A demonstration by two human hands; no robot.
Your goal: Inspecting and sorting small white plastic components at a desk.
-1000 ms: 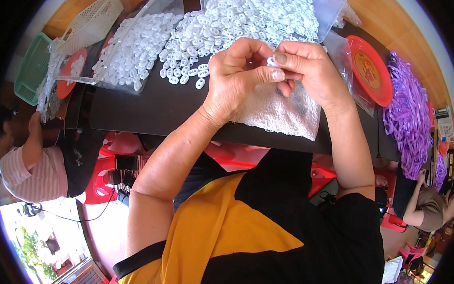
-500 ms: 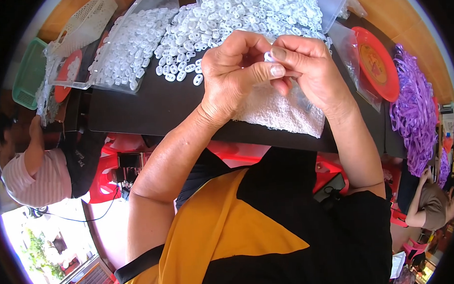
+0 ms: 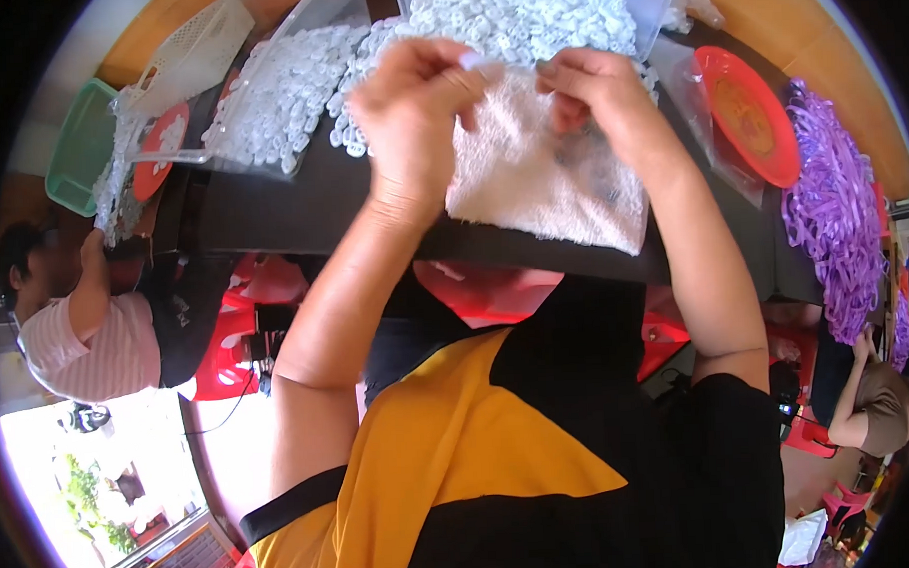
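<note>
My left hand (image 3: 414, 115), blurred by motion, is raised over the table with thumb and forefinger pinched on a small white plastic piece (image 3: 471, 59). To its right, apart from it, my right hand (image 3: 598, 91) has thumb and fingertips pressed together; whatever may be between them is hidden. Below both hands a pale pink towel (image 3: 562, 195) lies on the dark table (image 3: 292, 215). Beyond them spreads a big heap of white oval plastic pieces (image 3: 525, 19), each with holes through it. More such pieces (image 3: 278, 95) lie at the left in a clear tray (image 3: 185, 155).
A red round tray (image 3: 744, 114) and a purple bundle of ribbon-like strips (image 3: 832, 211) are at the right. At the far left stand a green basket (image 3: 77, 147) and a white perforated basket (image 3: 191, 48). Two people (image 3: 96, 337) sit at the sides, one left, one right.
My hands have come apart, the left moving left and up with the white piece. The right hand has shifted slightly up, and more of the towel shows between them.
</note>
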